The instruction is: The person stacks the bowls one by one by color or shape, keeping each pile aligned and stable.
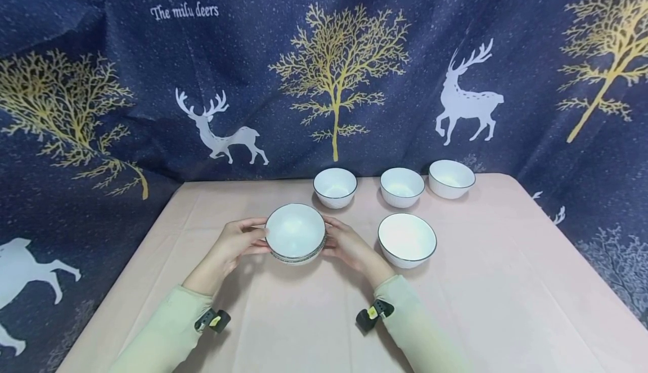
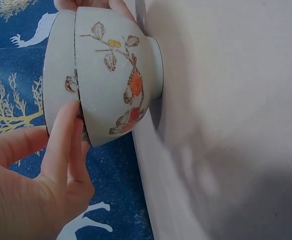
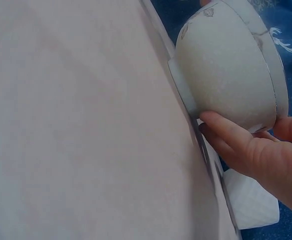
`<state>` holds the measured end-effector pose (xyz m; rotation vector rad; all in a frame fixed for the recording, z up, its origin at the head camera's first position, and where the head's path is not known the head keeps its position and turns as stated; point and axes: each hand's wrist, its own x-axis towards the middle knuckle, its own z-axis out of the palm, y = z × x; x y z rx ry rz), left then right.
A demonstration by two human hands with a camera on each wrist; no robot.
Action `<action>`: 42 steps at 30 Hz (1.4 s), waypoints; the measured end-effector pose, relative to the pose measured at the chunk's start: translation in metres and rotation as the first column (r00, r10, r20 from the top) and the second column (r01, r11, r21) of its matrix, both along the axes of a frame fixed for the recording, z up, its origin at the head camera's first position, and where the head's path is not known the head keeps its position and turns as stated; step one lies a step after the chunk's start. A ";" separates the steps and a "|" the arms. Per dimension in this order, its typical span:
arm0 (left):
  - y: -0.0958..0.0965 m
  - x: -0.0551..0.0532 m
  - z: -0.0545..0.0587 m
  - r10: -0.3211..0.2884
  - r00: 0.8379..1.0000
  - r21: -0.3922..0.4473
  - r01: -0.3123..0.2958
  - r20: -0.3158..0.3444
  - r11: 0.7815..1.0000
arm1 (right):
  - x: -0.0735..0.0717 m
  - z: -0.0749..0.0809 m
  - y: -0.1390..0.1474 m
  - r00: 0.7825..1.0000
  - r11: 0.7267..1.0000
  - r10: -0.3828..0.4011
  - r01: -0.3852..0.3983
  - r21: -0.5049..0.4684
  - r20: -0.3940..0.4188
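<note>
Both hands hold a stack of nested bowls (image 1: 295, 232), upright and slightly left of the table's middle. My left hand (image 1: 238, 243) grips its left side, fingers spread over the rims and outer wall. From the opposite side my right hand (image 1: 351, 246) grips it, with fingertips low on the wall near the foot in the right wrist view. In the left wrist view the lower bowl (image 2: 111, 75) shows a dark rim and a painted branch with leaves and orange fruit. Its foot is right at the tablecloth. The top bowl's inside is plain white.
Three white ribbed bowls with dark rims, a left one (image 1: 335, 188), a middle one (image 1: 402, 188) and a right one (image 1: 452, 179), stand along the table's back edge. A larger white bowl (image 1: 407, 241) stands just right of my right hand. Behind the pink tablecloth (image 1: 304, 317) hangs a blue curtain (image 1: 283, 52).
</note>
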<state>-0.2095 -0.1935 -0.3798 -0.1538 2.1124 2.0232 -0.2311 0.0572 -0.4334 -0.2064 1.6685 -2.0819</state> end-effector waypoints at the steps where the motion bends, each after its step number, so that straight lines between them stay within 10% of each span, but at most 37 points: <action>1: 0.000 0.000 0.000 -0.004 1.000 -0.006 0.004 -0.003 1.000 | 0.000 0.000 -0.001 1.000 1.000 -0.004 0.004 0.005 0.006; 42: 0.001 0.002 -0.006 -0.026 0.999 -0.109 0.023 -0.025 0.994 | 0.000 0.003 -0.004 0.998 0.998 -0.056 0.054 0.045 0.041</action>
